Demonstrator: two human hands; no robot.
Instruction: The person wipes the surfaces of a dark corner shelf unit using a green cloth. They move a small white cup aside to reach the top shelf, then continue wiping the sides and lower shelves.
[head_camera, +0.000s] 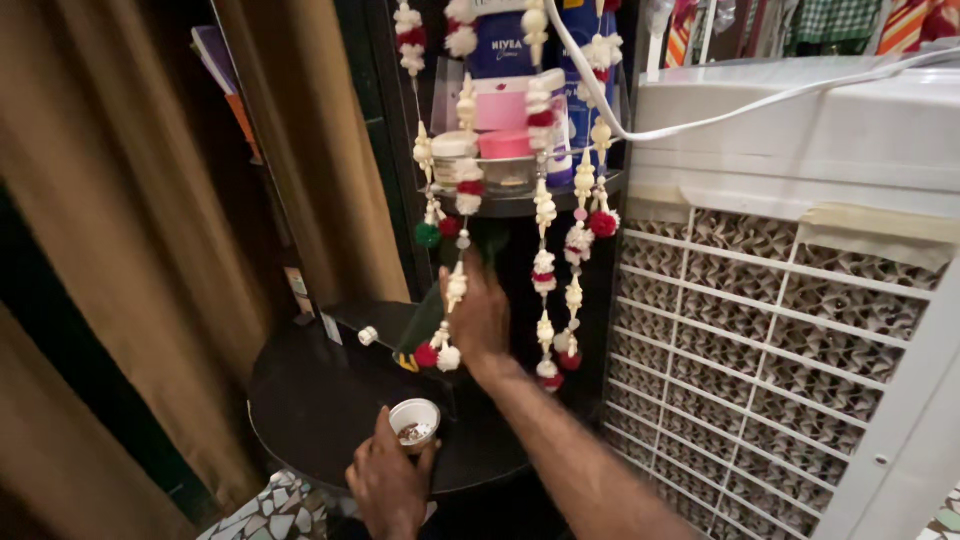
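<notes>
Left hand (388, 482) is clamped around a small white cup (414, 421), fingers wrapped on its side; the cup sits at the fingertips, upright, above the front edge of the round black shelf (310, 400). Small dark bits lie inside the cup. Right hand (478, 312) reaches up and back, fingers closed on a dark green object (485, 240) under the upper shelf (520, 205); its kind cannot be told. Bead garlands (545, 270) hang just beside this hand. White cooler (790, 300) stands to the right.

A white air cooler (800, 300) stood right of brown curtains (120, 230); jars and tubes (505, 120) crowded an upper shelf (540, 203).
</notes>
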